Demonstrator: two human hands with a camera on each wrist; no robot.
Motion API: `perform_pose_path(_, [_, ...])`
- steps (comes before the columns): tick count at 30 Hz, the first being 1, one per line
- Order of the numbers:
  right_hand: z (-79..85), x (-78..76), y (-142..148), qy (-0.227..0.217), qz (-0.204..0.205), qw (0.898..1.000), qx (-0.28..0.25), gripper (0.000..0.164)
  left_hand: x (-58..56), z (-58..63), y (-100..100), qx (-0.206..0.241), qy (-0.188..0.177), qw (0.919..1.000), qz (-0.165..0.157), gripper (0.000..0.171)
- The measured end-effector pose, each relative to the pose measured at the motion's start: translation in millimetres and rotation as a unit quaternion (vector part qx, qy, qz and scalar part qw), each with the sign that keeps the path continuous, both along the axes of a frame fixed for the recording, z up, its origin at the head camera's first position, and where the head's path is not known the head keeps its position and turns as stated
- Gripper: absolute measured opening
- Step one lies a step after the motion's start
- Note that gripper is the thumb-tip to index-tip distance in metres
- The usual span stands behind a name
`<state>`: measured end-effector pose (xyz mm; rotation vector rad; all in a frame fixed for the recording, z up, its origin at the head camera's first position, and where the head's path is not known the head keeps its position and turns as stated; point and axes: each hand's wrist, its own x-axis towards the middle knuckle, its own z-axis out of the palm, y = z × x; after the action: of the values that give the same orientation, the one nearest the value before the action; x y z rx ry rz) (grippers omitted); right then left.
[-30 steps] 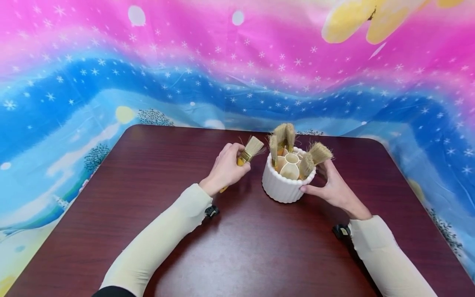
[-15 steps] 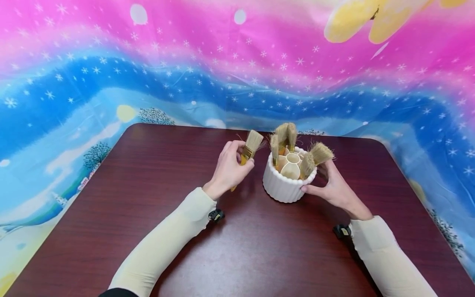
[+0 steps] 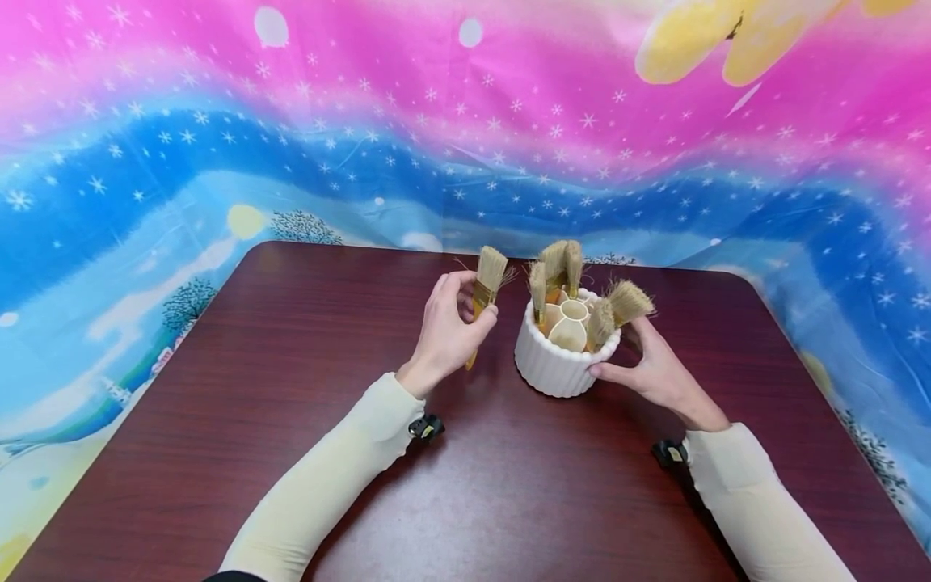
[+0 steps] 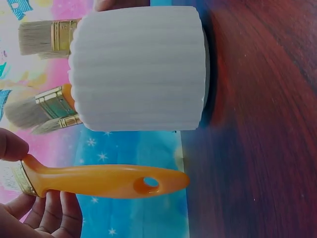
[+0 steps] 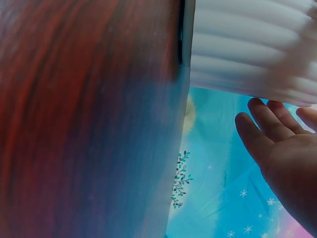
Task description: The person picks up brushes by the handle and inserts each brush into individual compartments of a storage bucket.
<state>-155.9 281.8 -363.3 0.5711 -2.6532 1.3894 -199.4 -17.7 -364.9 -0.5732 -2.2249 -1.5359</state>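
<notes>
In the head view my left hand [image 3: 449,330] pinches a paintbrush [image 3: 486,284] near its metal band, bristles up. Its orange handle [image 4: 106,181], with a hole near the end, hangs above the tabletop beside the white holder [image 4: 141,69] in the left wrist view. This round, ribbed brush holder [image 3: 551,368] stands upright on the table with several other paintbrushes [image 3: 554,260] in its outer compartments; a front compartment and the central ring hold no brush. My right hand [image 3: 658,368] grips the holder's right side, thumb on its near wall. Its other fingers [image 5: 270,124] touch the far side.
The dark reddish-brown table [image 3: 291,339] has rounded far corners. Behind it hangs a pink and blue patterned cloth [image 3: 407,145]. One brush [image 3: 631,301] leans outward over the holder's rim near my right hand.
My left hand has turned the brush from slanted to nearly upright and raised it slightly, moving a little right. The right hand and the holder have stayed in place.
</notes>
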Motion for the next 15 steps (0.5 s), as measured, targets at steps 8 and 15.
perform_pose_path(8, [-1.2,-0.5,0.2,0.016,0.005,1.000,-0.002,0.095,6.0,0.0,2.8,0.031,0.017,0.9994,-0.005,0.043])
perform_pose_path(15, [-0.5,2.0,-1.9,0.007,-0.002,1.000,-0.015,0.090,11.4,4.6,5.7,0.069,0.042,0.9967,-0.011,0.045])
